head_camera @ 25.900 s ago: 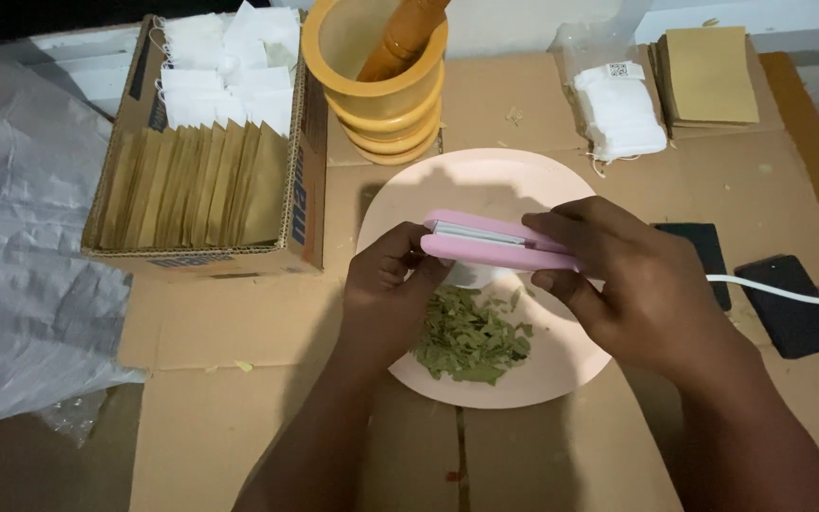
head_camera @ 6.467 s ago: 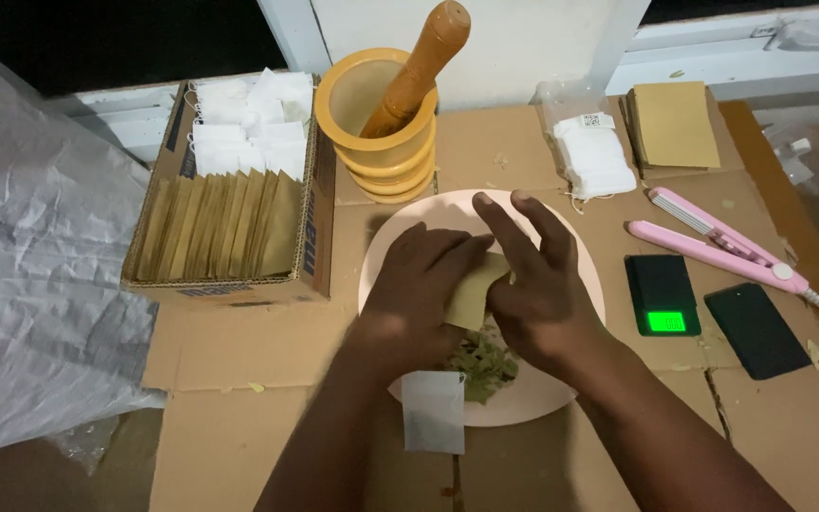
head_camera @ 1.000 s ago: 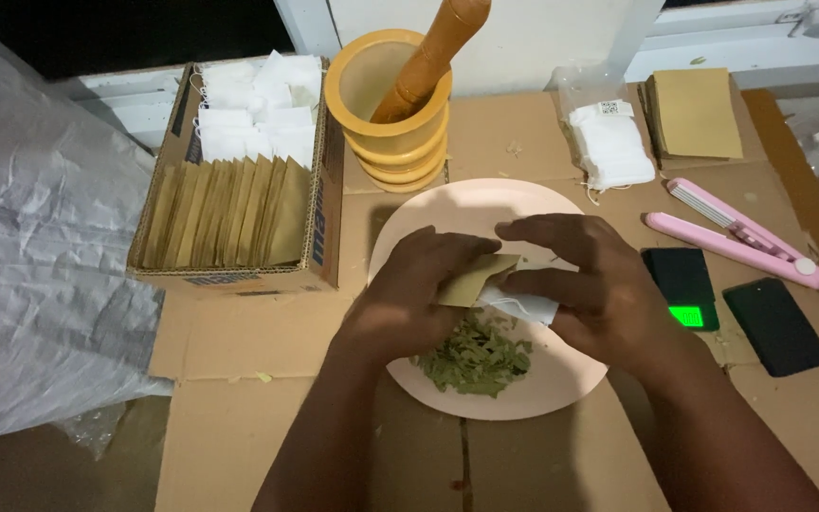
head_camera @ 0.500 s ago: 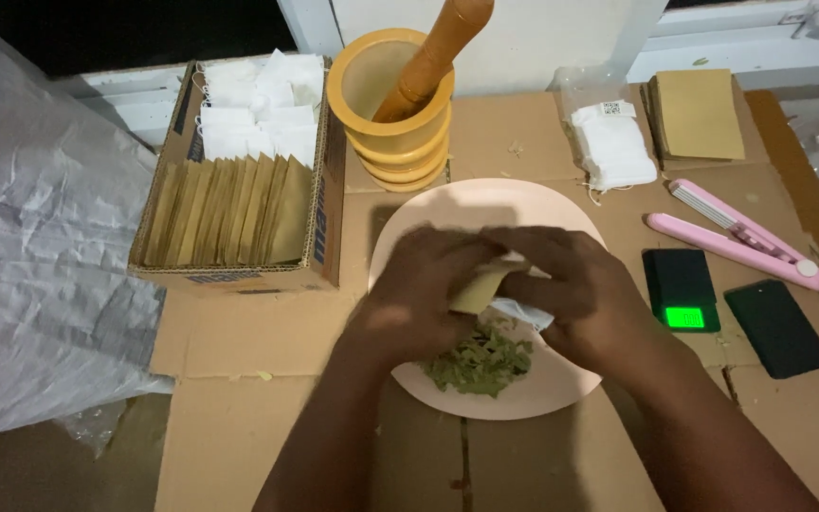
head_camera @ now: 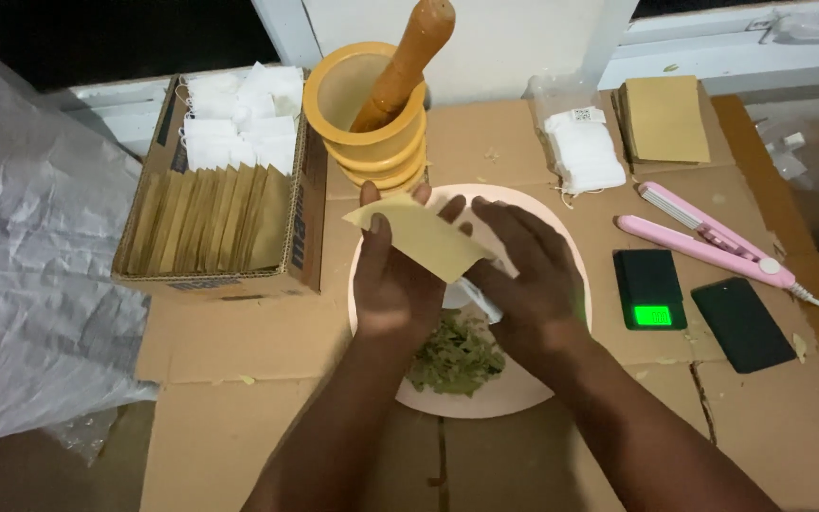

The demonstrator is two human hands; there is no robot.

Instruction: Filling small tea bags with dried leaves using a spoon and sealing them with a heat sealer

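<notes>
Both hands meet above a pink plate of dried green leaves: the left hand pinches a tan paper envelope, while the right hand grips a small white sachet at its mouth. Keeping the envelope open and low should ease sliding it in.

The envelope is matt tan paper. The plate is smooth, slightly glossy pink plastic. The mortar and pestle are smooth wood. The bench is matt brown cardboard. The sheet is crinkled plastic.
</notes>
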